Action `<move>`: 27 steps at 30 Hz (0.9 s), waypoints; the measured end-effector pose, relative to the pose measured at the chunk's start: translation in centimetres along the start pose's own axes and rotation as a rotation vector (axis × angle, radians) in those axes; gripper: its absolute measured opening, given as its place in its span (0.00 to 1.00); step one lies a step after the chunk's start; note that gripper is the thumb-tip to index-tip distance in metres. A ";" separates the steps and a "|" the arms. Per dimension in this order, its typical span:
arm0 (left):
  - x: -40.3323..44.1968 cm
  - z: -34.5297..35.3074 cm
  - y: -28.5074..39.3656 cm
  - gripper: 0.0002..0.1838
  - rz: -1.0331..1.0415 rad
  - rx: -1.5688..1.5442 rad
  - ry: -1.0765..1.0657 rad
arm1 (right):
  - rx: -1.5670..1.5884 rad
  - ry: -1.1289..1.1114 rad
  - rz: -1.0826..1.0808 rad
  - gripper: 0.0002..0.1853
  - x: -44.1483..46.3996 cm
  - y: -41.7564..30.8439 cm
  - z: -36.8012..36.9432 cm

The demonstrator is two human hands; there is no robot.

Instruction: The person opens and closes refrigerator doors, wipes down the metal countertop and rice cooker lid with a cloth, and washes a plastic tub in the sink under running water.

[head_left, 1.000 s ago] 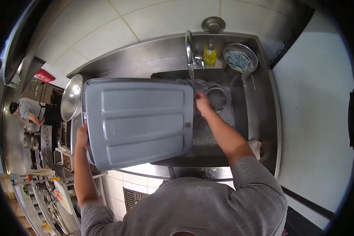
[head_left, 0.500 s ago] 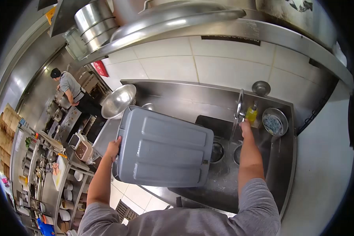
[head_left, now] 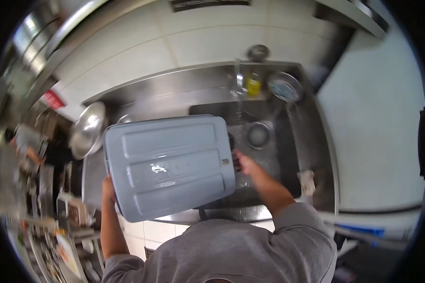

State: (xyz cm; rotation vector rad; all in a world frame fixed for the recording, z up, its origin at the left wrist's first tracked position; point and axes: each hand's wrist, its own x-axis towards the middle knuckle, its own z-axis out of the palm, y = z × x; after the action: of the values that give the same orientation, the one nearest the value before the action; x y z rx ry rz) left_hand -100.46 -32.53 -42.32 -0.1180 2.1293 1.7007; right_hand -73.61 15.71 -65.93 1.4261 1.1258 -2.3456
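A large grey plastic tub (head_left: 174, 165) is tilted over the left part of the sink (head_left: 285, 160), its ribbed underside facing up. My left hand (head_left: 108, 188) grips its left rim, the fingers partly hidden behind it. Beside the tub's right end is my right hand (head_left: 242, 162), blurred, its fingers partly hidden; whether it touches the tub is unclear. Water runs from the faucet (head_left: 239, 78) near a round metal drain or bowl (head_left: 258, 135) in the sink.
Behind the sink stand a yellow soap bottle (head_left: 253, 86) and a metal bowl with scouring material (head_left: 285, 87). A large metal bowl (head_left: 89, 129) is at the left. A cloth (head_left: 307, 182) lies on the right edge. Another person (head_left: 28, 141) stands far left.
My right hand has moved from the faucet down to the tub's right end. My left hand still holds the tub. The view has tilted down, and water now runs into the sink.
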 end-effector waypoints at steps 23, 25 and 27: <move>13.0 0.5 -8.9 0.22 0.387 0.053 -0.629 | 0.350 0.358 -0.816 0.29 -20.8 9.3 8.2; 12.7 -0.2 -10.1 0.22 0.363 0.087 -0.635 | 0.291 0.378 -0.758 0.29 -21.1 9.1 8.3; 12.0 -0.5 -10.6 0.21 0.339 0.085 -0.644 | 0.227 0.510 -0.751 0.30 -23.8 7.9 9.5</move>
State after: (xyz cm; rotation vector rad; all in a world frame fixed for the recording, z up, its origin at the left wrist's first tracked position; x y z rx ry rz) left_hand -108.22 -33.38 -56.33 0.7518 1.7782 1.5291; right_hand -63.67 -1.63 -48.08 2.0380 1.8403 -2.7155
